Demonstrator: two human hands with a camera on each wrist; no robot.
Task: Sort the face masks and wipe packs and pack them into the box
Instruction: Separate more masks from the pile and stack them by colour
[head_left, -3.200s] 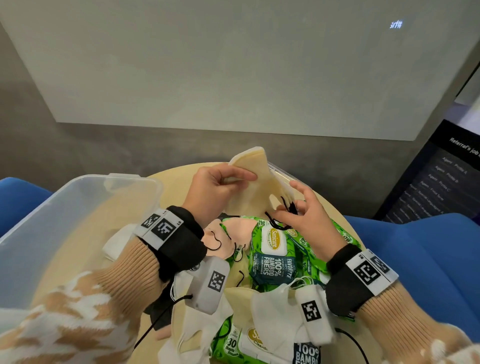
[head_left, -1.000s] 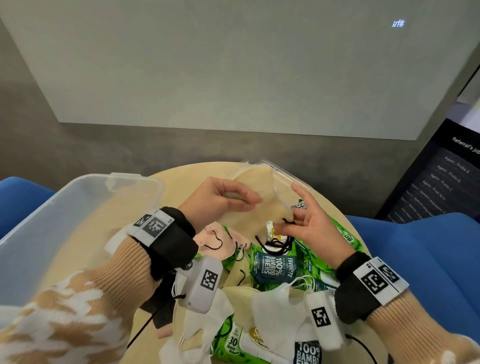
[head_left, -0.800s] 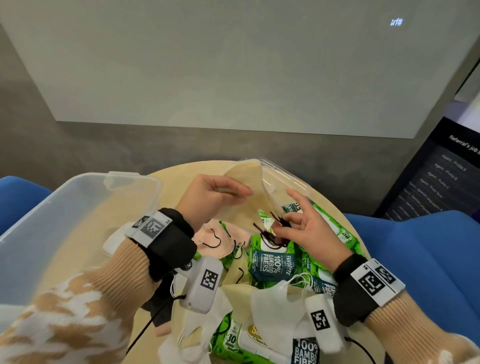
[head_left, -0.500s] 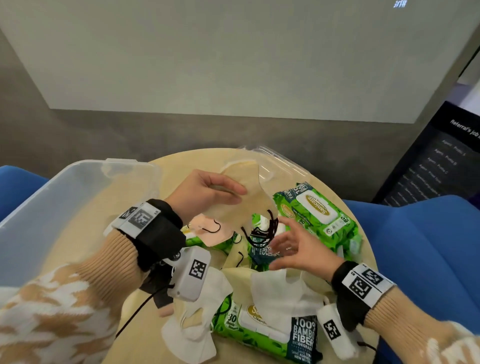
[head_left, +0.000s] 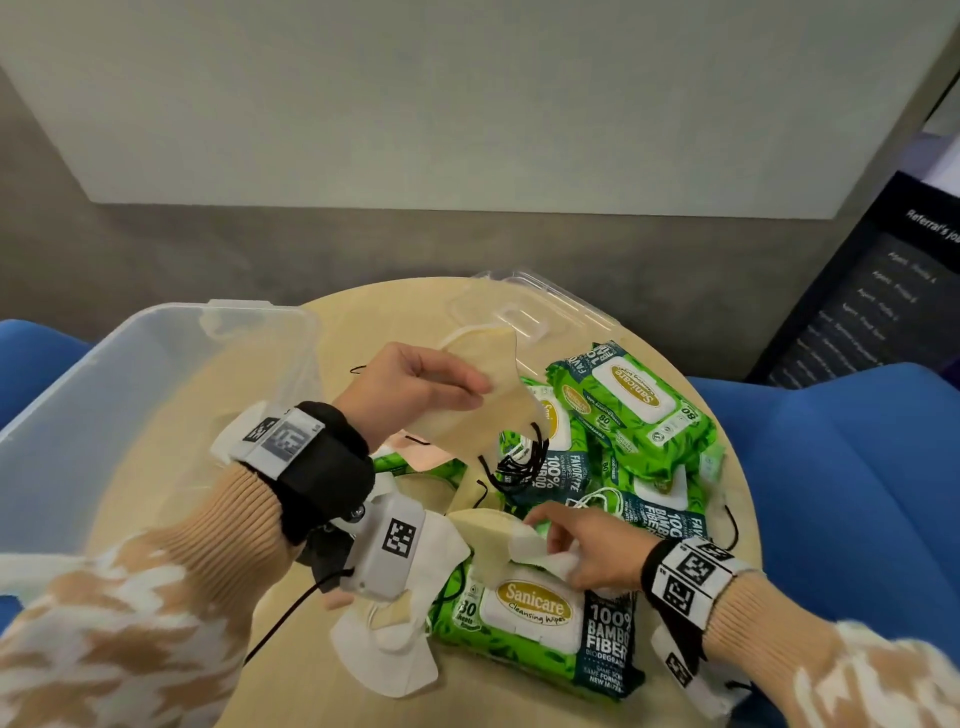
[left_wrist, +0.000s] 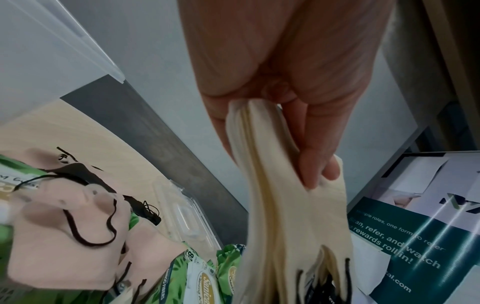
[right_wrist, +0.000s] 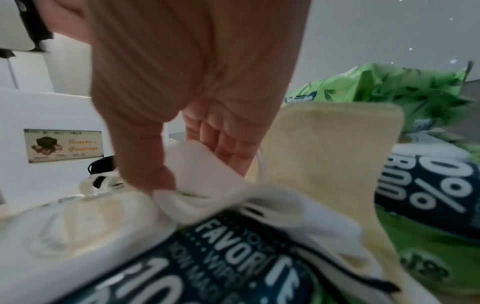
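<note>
Sorting underway, packing not begun: box seemingly unfilled. Left hand clamped on stacked beige masks (black loops dangling); right hand pinching white mask atop wipe pack. Other packs, masks strewn on table.

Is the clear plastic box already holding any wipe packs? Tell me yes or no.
No: in the head view the clear plastic box shows no green inside, while the wipe packs all lie on the round table.
</note>
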